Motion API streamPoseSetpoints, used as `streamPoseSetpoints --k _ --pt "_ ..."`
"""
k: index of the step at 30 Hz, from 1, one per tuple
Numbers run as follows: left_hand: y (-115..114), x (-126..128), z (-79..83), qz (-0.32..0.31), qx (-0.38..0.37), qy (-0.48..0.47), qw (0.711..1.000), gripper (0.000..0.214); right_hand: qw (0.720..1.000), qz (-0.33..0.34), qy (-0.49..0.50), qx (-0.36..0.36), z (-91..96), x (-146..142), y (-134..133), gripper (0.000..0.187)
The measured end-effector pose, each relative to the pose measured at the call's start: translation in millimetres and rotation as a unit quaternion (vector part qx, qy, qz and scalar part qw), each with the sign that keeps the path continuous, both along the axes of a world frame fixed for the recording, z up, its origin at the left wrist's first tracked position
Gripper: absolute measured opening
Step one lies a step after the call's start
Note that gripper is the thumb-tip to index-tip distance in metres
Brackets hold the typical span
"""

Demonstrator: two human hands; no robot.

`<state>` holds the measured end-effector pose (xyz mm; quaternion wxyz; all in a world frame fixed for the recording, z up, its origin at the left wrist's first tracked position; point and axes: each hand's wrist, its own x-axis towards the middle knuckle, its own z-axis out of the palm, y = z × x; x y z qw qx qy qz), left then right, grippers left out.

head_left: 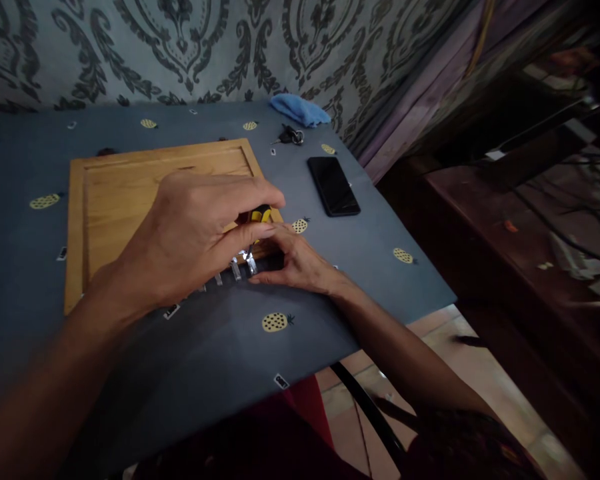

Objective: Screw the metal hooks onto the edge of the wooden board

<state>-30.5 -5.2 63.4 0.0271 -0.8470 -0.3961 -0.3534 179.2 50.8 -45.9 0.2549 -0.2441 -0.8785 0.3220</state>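
Observation:
My left hand (pixel 195 220) is closed round a screwdriver (pixel 261 215) with a yellow and black handle. Its shaft points down at the near right edge of a framed wooden board (pixel 130 207) lying on the table. Along that edge stick out several shiny metal pieces (pixel 251 264), the rightmost right under the screwdriver; where its tip sits is hard to see. My right hand (pixel 300 263) grips the board's near right corner, thumb on the near side beside the metal pieces. Its other fingertips are partly hidden behind my left hand.
A black phone (pixel 334 187) lies right of the board on a blue-grey tablecloth (pixel 205 353) with pineapple prints. Behind it are keys (pixel 291 136) and a blue cloth (pixel 300 109) near the patterned wall. Beyond the table's right edge stands dark red furniture (pixel 520 247) with cables.

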Motion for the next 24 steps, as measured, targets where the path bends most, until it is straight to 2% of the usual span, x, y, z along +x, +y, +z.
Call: streamPoseSetpoints --k 8,13,19,24 --pt "5 -7 4.6 -0.039 -0.035 0.009 0.999 0.011 1.0 0.005 0.003 -0.003 2.6 0 -1 0.055" --pt "2 -7 2.4 0.003 -0.032 -0.001 0.999 0.012 1.0 0.003 0.001 -0.021 2.3 0 0 0.054" --pt "-9 -5 14.5 0.093 -0.054 -0.043 0.993 0.018 0.999 0.0 -0.005 -0.039 5.5 0 -2 0.054" --pt "-7 -5 11.9 0.052 -0.02 0.011 0.998 0.013 0.999 0.001 0.004 -0.042 4.8 1 -2 0.055"
